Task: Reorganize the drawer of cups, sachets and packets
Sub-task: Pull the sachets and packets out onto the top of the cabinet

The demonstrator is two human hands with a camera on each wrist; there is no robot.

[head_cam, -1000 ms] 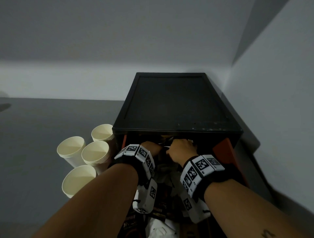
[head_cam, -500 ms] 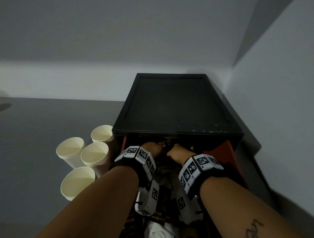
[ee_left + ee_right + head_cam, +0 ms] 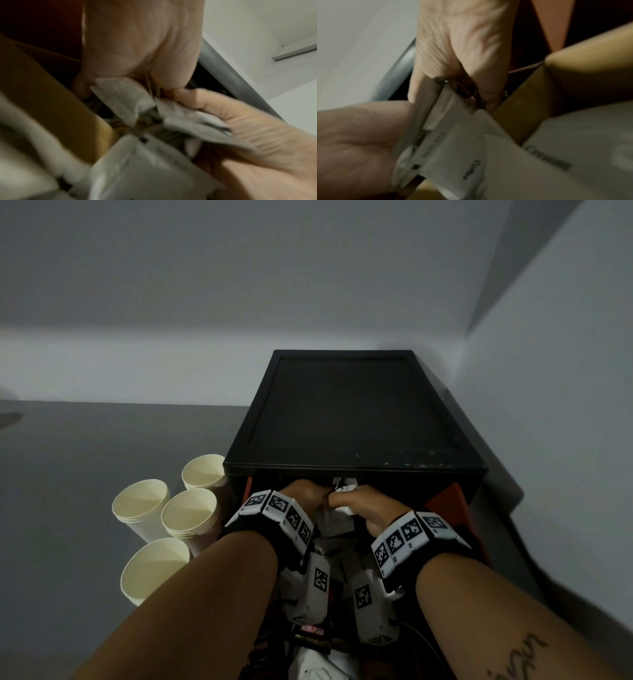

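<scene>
Dark packets with red label (image 3: 312, 631) lay in open orange-walled drawer (image 3: 445, 501), bottom centre. Left hand (image 3: 303, 494) and right hand (image 3: 363, 505) each pinched white paper sachets (image 3: 123, 100) mid-frame. Four cream paper cup stacks (image 3: 188, 511) stood left on grey surface (image 3: 85, 474). Black cabinet (image 3: 342, 405) behind.

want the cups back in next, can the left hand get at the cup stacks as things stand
Probably not yet: the left hand holds white sachets in the drawer. The cup stacks stand unobstructed just left.
</scene>
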